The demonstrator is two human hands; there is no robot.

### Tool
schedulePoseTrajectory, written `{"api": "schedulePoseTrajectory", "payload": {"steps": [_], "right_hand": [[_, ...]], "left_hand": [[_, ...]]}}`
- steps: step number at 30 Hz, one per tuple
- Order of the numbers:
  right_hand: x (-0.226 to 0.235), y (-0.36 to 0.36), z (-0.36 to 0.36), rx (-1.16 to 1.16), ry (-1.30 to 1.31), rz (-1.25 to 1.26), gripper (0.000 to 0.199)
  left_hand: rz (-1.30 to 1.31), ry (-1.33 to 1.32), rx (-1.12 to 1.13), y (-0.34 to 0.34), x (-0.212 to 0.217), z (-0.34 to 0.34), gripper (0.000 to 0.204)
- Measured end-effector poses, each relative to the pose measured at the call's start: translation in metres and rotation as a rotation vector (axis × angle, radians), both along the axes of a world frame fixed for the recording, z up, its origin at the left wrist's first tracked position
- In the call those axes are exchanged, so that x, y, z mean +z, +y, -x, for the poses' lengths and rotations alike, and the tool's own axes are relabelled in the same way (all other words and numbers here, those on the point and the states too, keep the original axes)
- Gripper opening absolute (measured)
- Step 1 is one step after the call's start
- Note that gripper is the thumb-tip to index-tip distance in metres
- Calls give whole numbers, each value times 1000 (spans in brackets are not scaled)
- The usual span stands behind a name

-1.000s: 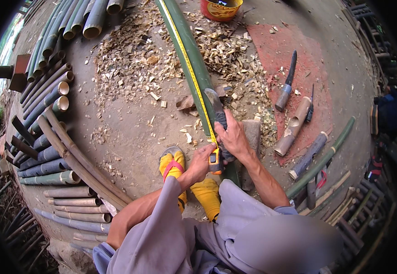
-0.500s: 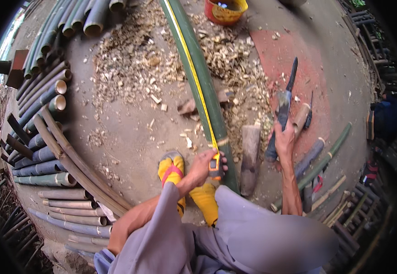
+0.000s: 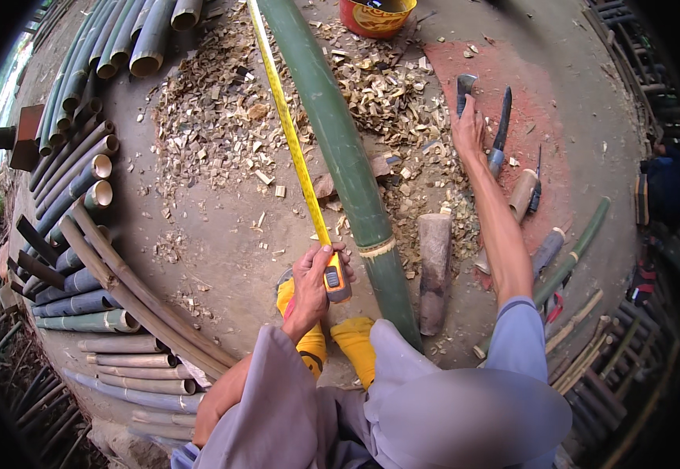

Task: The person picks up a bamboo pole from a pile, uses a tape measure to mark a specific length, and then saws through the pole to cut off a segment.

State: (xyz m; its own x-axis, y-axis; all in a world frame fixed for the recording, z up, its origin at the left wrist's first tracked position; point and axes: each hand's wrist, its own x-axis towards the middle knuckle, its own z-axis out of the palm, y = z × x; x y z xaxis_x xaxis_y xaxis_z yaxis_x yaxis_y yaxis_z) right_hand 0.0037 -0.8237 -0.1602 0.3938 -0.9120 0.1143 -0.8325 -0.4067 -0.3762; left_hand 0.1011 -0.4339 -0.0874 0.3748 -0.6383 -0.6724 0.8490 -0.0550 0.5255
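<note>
Item: pair of yellow split-toe socks, worn, on the ground.

Item: left hand, closed around an orange-and-black tape measure; thumb at the mouth of the case, probably to steady the ribbon where it emerges.

Item: yellow metal tape ribbon, drawn out straight, running up along the left side of the pole; apart from it near the hand, apparently so held for tension.

Item: long round green bamboo pole, lying lengthwise ahead, near end beside the right knee, perhaps steadied there; pale ring around it.

Item: brown cylindrical wooden block, just right of the pole.

Item: right hand, arm outstretched, fingers curled at a dark flat-bladed tool over a red ground patch; grip firmness cannot be told.

Item: slender black-bladed knife, close by, within similar reach.

Item: pale wood chips, scattered both sides of the pole.

Item: round red-and-yellow bucket, farthest.
</note>
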Motion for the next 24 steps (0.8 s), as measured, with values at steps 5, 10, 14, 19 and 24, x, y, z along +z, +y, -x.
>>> {"api": "schedulePoseTrajectory", "payload": {"steps": [5,10,14,19,24], "right_hand": [[-2,8,14,-31,100,192,56],[56,160,35,116,-270,11,46],[85,304,114,92,-228,-280,44],[59,396,193,91,-157,-80,53],[68,437,241,50,-39,3,58]], "left_hand": [[-29,-29,-54,5,-7,4,29],[-53,-6,-46,14,-5,15,29],[-43,14,-66,24,2,24,29],[11,-86,-75,45,9,23,29],[45,-258,-222,54,10,27,27]]}}
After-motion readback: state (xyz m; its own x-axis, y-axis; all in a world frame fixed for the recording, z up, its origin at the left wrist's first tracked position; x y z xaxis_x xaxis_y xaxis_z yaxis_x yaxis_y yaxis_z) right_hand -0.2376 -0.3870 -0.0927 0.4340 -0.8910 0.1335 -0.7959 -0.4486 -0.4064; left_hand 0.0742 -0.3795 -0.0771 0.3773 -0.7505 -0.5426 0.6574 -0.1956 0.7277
